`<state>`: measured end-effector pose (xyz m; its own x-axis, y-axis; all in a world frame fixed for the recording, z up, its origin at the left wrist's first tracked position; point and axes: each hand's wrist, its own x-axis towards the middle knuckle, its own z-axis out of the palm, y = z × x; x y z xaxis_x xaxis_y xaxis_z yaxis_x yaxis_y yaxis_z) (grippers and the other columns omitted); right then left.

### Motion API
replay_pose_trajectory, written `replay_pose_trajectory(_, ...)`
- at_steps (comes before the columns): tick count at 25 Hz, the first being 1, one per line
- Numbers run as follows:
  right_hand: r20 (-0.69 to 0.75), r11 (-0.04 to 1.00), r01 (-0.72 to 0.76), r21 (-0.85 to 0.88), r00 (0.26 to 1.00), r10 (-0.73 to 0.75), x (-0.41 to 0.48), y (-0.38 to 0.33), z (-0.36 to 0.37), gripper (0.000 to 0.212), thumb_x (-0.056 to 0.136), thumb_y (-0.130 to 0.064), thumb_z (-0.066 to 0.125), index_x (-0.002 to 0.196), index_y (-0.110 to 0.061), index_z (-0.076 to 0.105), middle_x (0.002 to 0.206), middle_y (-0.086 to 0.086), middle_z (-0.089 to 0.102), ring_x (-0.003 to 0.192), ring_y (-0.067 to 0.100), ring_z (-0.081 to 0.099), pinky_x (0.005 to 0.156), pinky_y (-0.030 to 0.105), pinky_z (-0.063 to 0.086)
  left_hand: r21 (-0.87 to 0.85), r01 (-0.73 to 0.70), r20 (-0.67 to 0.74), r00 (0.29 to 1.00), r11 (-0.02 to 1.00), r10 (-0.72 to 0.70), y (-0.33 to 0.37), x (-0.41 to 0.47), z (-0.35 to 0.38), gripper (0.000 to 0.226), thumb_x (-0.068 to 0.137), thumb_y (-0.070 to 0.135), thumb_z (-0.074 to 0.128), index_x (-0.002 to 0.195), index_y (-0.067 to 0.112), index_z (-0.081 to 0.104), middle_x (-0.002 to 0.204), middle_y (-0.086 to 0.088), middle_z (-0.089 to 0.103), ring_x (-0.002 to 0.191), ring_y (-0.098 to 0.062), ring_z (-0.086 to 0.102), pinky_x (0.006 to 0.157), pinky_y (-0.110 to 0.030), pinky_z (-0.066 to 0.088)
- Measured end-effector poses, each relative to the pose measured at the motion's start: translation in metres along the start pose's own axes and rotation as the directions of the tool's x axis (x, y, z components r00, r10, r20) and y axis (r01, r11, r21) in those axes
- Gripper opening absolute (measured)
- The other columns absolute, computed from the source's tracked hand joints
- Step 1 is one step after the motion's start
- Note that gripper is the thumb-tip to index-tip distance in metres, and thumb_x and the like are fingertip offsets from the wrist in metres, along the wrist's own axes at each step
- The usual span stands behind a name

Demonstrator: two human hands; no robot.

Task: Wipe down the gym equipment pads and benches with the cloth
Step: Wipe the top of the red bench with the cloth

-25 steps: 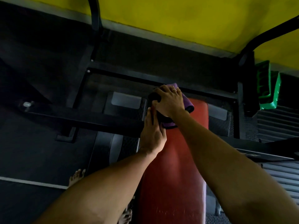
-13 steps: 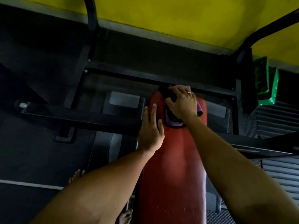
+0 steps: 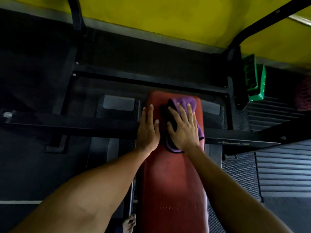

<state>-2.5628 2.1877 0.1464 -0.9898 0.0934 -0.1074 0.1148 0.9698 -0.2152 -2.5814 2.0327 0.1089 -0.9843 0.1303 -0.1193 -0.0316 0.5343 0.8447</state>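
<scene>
Wall (image 3: 168,22) of matte yellow runs behind; dark rubber floor (image 3: 33,165) lies below, ribbed at the right. One black steel frame (image 3: 151,79) of square bars crosses a single long red surface (image 3: 173,182), smooth vinyl with rounded corners. Two hands lie on its far end. The left hand (image 3: 148,130) is flat on the left edge, fingers (image 3: 150,113) straight. The right hand (image 3: 184,130), just beside it, has its fingers spread and presses down one crumpled purple cloth (image 3: 186,102) with a dark underside.
</scene>
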Motion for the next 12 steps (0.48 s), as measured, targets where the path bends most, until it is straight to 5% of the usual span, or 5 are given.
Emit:
replay_pose_trajectory(4, 0.052, 0.885, -0.434, 0.166, 0.901, 0.432, 0.015, -0.056, 0.003, 0.067, 0.099, -0.047, 0.039, 0.162, -0.034, 0.019, 0.172, 0.003, 0.001, 0.156, 0.028, -0.017, 0.126, 0.054, -0.008, -0.067, -0.054, 0.065, 0.996, 0.996, 0.058, -0.010, -0.001, -0.008, 0.057, 0.109, 0.035, 0.032, 0.161, 0.021, 0.014, 0.169, -0.013, 0.011, 0.152, -0.022, 0.021, 0.112, -0.034, 0.037)
replay_pose_trajectory(7, -0.005, 0.958, -0.261, 0.115, 0.965, 0.264, -0.011, -0.085, 0.014, 0.071, 0.094, -0.049, 0.037, 0.162, -0.031, 0.021, 0.172, 0.004, 0.006, 0.157, 0.029, -0.012, 0.127, 0.054, -0.003, -0.085, -0.128, 0.155, 0.978, 0.988, 0.140, -0.032, 0.004, -0.019, 0.056, 0.108, 0.016, 0.040, 0.159, 0.009, 0.018, 0.167, -0.011, 0.012, 0.153, -0.017, 0.012, 0.124, -0.020, 0.012)
replay_pose_trajectory(9, -0.045, 0.994, -0.105, 0.043, 0.993, 0.107, -0.031, -0.072, 0.016, 0.073, 0.091, -0.049, 0.039, 0.161, -0.032, 0.025, 0.171, 0.003, 0.013, 0.158, 0.029, -0.005, 0.127, 0.054, 0.006, -0.097, -0.124, 0.198, 0.970, 0.988, 0.141, -0.035, 0.008, -0.031, 0.053, 0.108, 0.018, 0.037, 0.158, 0.011, 0.023, 0.167, -0.010, 0.019, 0.153, -0.015, 0.015, 0.122, -0.014, 0.010)
replay_pose_trajectory(12, -0.057, 0.931, -0.339, 0.133, 0.935, 0.349, -0.042, -0.068, 0.018, 0.075, 0.090, -0.046, 0.046, 0.161, -0.031, 0.026, 0.171, 0.003, 0.014, 0.158, 0.029, -0.009, 0.127, 0.056, 0.006, -0.105, -0.082, 0.240, 0.965, 0.991, 0.105, -0.029, 0.009, -0.050, 0.049, 0.110, 0.018, 0.034, 0.159, 0.019, 0.027, 0.166, -0.005, 0.025, 0.152, -0.014, 0.022, 0.114, -0.010, 0.019)
